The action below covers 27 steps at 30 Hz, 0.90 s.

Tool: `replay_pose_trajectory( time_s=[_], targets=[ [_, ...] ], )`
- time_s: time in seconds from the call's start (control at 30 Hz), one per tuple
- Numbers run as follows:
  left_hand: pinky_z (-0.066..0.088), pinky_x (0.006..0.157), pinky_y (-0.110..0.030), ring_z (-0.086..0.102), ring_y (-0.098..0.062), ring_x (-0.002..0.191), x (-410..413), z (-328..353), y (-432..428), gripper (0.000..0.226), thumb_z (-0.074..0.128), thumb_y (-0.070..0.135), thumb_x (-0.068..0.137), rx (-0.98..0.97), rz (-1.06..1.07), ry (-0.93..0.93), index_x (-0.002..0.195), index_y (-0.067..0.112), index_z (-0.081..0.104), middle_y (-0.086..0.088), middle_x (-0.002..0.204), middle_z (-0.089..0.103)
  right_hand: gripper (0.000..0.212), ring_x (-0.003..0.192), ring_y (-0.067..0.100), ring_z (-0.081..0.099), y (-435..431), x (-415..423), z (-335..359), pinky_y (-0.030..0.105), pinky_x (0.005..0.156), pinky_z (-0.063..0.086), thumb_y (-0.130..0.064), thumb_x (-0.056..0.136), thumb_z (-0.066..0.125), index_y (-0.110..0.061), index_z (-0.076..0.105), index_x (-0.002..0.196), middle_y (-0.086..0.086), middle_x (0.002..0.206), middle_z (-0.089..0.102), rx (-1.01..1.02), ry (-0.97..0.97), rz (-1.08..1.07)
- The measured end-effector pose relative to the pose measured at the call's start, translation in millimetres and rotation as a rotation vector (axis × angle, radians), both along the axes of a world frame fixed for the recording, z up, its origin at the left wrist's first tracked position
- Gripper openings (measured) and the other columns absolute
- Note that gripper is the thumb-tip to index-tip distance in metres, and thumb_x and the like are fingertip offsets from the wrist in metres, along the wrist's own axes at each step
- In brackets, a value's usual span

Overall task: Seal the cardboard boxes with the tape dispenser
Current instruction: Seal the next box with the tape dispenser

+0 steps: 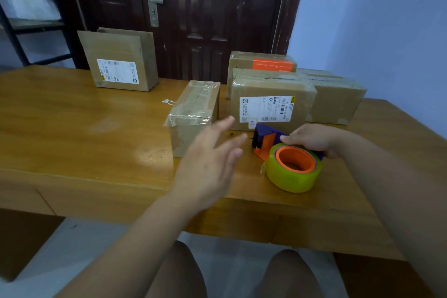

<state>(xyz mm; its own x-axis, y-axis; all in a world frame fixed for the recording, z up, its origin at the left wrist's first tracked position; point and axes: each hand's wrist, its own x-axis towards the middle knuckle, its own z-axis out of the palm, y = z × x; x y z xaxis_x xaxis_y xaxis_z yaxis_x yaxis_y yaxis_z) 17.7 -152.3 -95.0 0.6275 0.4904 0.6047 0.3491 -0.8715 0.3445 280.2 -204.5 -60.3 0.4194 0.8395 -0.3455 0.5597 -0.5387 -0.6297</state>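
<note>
The tape dispenser [287, 155], blue and orange with a yellowish roll of tape on an orange hub, lies on the wooden table [84, 123]. My right hand [314, 139] grips its handle from behind. My left hand [212, 159] hovers open, fingers spread and blurred, just in front of a small cardboard box [193, 113] covered in clear tape. Right of that box stands a labelled box [271, 99], directly behind the dispenser.
An orange-taped box [261, 63] and another brown box [336, 99] sit at the back right. One larger labelled box [121, 60] stands at the back left before a dark door [193, 7]. A scrap of tape [168, 102] lies on the table. My knees are below the table's front edge.
</note>
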Motion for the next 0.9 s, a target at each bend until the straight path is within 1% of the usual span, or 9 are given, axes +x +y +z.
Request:
replay_pose_trajectory(
  time_s=[0.1,0.17,0.33,0.43,0.53,0.63,0.73,0.83,0.9],
  targets=[
    [0.041,0.101,-0.03,0.039,-0.01,0.127,20,-11,-10,0.043,0.042,0.046,0.095,-0.229,-0.037,0.033,0.13,0.027,0.057,0.008,0.142,0.04,0.039,0.091,0.031,0.069,-1,-1,0,0.044,0.086,0.055,-0.044,0.09,0.06,-0.007,0.072,0.095,0.013,0.095,0.072,-0.002,-0.011,-0.006],
    [0.042,0.098,-0.025,0.043,-0.003,0.118,32,-15,-9,0.049,0.061,0.045,0.086,-0.385,-0.018,-0.006,0.132,0.029,0.054,0.015,0.13,0.044,0.039,0.092,0.03,0.069,-1,-1,0,0.046,0.088,0.054,-0.045,0.09,0.06,-0.008,0.072,0.095,0.012,0.095,0.072,0.003,-0.026,-0.009],
    [0.048,0.082,-0.024,0.046,-0.003,0.1,60,-25,-10,0.056,0.068,0.059,0.073,-0.543,0.07,0.068,0.124,0.036,0.058,0.018,0.11,0.042,0.041,0.089,0.029,0.069,-1,-1,-1,0.046,0.088,0.055,-0.048,0.089,0.06,-0.009,0.073,0.091,0.011,0.092,0.072,0.011,-0.05,0.012],
    [0.04,0.072,-0.019,0.046,-0.001,0.095,72,-32,-11,0.032,0.066,0.048,0.081,-0.513,0.131,0.104,0.111,0.035,0.064,0.017,0.105,0.043,0.044,0.089,0.031,0.068,-3,0,-3,0.045,0.086,0.054,-0.051,0.089,0.057,-0.01,0.073,0.089,0.013,0.093,0.072,0.029,-0.076,0.03],
    [0.048,0.075,-0.024,0.05,-0.004,0.091,76,-33,-7,0.002,0.064,0.034,0.088,-0.555,0.142,0.025,0.087,0.035,0.066,0.016,0.098,0.045,0.044,0.094,0.033,0.068,-6,3,-5,0.048,0.089,0.053,-0.056,0.085,0.059,-0.015,0.072,0.092,0.013,0.095,0.072,0.011,-0.064,0.06],
    [0.051,0.076,-0.029,0.055,-0.006,0.085,75,-31,0,0.012,0.066,0.03,0.087,-0.625,0.084,-0.045,0.076,0.033,0.063,0.014,0.095,0.046,0.03,0.089,0.024,0.07,-9,8,-6,0.038,0.079,0.058,-0.041,0.079,0.075,-0.018,0.068,0.097,0.005,0.092,0.074,-0.08,-0.059,0.094],
    [0.043,0.072,-0.02,0.05,-0.004,0.086,74,-29,2,0.007,0.067,0.032,0.085,-0.494,0.075,-0.019,0.079,0.033,0.065,0.016,0.088,0.044,0.013,0.08,0.02,0.068,-9,8,-6,0.031,0.064,0.054,-0.023,0.08,0.075,-0.019,0.067,0.09,0.007,0.088,0.073,-0.119,-0.182,0.113],
    [0.043,0.08,-0.024,0.05,-0.003,0.09,72,-23,0,0.005,0.065,0.032,0.087,-0.408,0.072,-0.015,0.085,0.03,0.069,0.018,0.091,0.048,0.009,0.076,0.023,0.064,-10,7,-8,0.035,0.069,0.049,-0.012,0.083,0.069,-0.013,0.066,0.091,0.015,0.092,0.071,0.029,-0.141,0.108],
    [0.045,0.076,-0.025,0.052,-0.003,0.09,68,-13,0,0.007,0.063,0.033,0.089,-0.326,0.088,-0.01,0.087,0.03,0.069,0.018,0.098,0.055,0.022,0.076,0.015,0.067,-14,6,-8,0.027,0.065,0.051,-0.003,0.084,0.065,-0.02,0.063,0.098,0.005,0.089,0.071,0.194,0.025,0.11]
  ],
)
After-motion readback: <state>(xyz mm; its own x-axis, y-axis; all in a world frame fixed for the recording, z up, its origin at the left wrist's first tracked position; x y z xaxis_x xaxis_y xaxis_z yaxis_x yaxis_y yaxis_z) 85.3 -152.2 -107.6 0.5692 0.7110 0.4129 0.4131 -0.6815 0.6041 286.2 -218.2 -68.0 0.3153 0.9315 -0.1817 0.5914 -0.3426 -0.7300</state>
